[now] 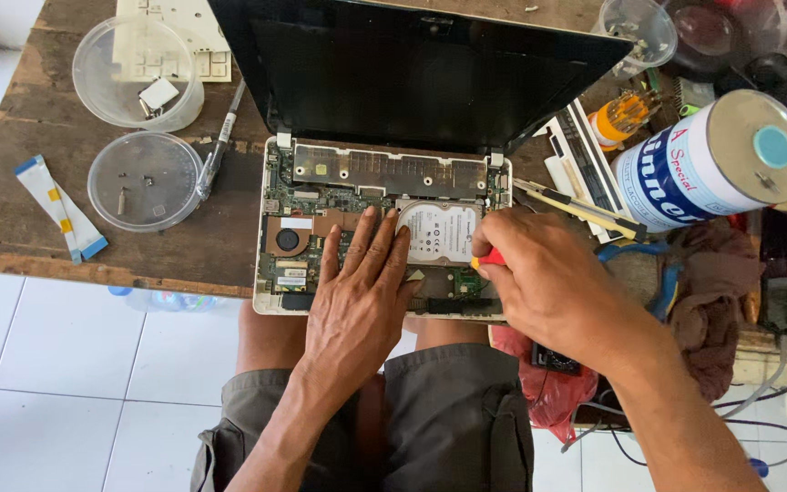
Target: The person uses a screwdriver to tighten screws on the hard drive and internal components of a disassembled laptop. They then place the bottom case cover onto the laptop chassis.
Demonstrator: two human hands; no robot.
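You are pressing your flat, open left hand (357,296) on the opened laptop (293,264), fingertips touching its fragile, rigid hard drive (441,232), while your right hand (548,273) is gripping a red-handled screwdriver (487,260) beside it.

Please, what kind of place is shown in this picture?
Probably a small electronics repair bench. An opened white laptop with bare circuit boards lies on a worn wooden table, clear round plastic lids holding small screws sit beside it, and the right hand grips a red-handled tool.
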